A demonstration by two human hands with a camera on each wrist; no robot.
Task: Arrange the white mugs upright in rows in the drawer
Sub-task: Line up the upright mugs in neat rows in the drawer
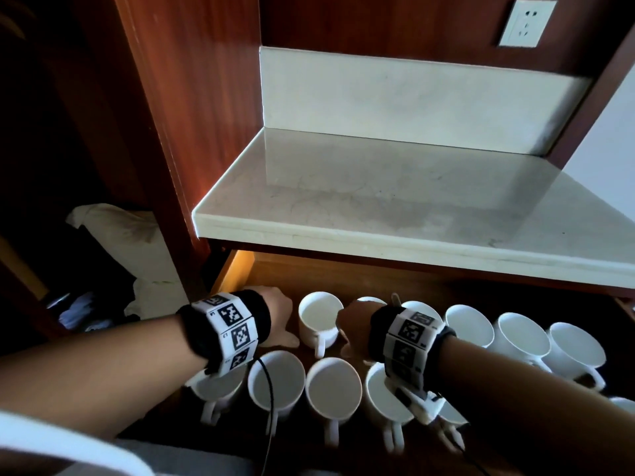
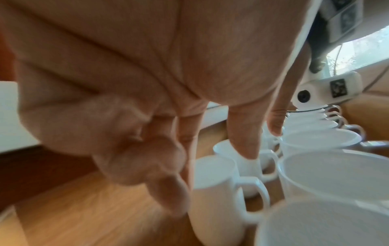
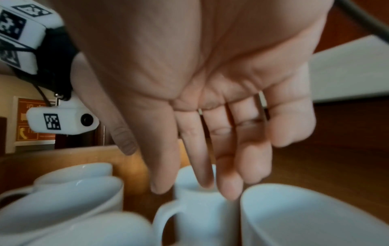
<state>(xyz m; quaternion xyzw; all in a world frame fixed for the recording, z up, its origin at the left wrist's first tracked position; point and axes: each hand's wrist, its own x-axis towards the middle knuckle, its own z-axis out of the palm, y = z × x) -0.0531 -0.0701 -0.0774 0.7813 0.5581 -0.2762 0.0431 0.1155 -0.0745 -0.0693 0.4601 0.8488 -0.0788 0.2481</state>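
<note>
Several white mugs stand upright in two rows in the open wooden drawer point(image 1: 343, 273). My left hand point(image 1: 278, 314) hovers over the drawer's bare far-left corner, fingers loosely curled and holding nothing; a back-row mug point(image 1: 319, 321) point(image 2: 212, 199) stands just to its right. My right hand point(image 1: 350, 321) point(image 3: 202, 186) reaches down with straight fingers, its fingertips point(image 3: 205, 181) at the rim of the neighbouring back-row mug point(image 1: 369, 300) point(image 3: 195, 211), thumb held apart. In the left wrist view the right hand's fingers point(image 2: 246, 141) rest on that mug point(image 2: 250, 166).
A pale marble counter point(image 1: 378, 201) overhangs the back of the drawer. More mugs point(image 1: 522, 333) line the back row to the right, and a front row point(image 1: 333, 386) runs under my wrists. A dark cabinet with white cloth point(image 1: 113, 228) lies left.
</note>
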